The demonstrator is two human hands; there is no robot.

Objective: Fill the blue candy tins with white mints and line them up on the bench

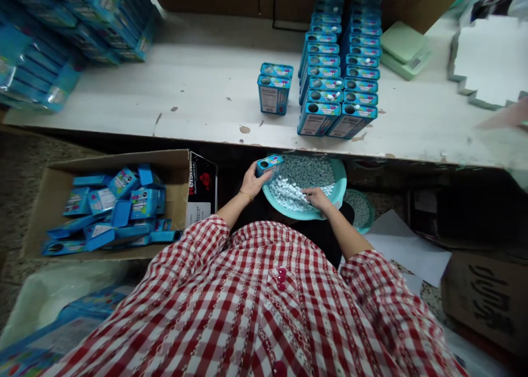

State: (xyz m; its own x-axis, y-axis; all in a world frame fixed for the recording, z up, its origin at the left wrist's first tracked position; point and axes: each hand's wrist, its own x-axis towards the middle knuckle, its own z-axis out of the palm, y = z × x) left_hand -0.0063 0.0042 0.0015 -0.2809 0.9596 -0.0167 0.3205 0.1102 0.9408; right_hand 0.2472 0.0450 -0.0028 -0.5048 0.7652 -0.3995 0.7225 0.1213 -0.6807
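Note:
My left hand, with a gold bracelet at the wrist, grips a small blue printed tin over the edge of a teal plastic basin. The tin's round opening faces up and toward the basin. My right hand rests in the basin, on or among a heap of white tablet-like pieces. Its fingers curl down, and whether they hold any pieces is hidden. Behind the white heap lies a larger mass of grey-blue pieces.
A worn white table ahead holds rows of blue tins and a green scale. An open cardboard box of loose blue tins stands to my left. A second teal basin sits on the floor to my right.

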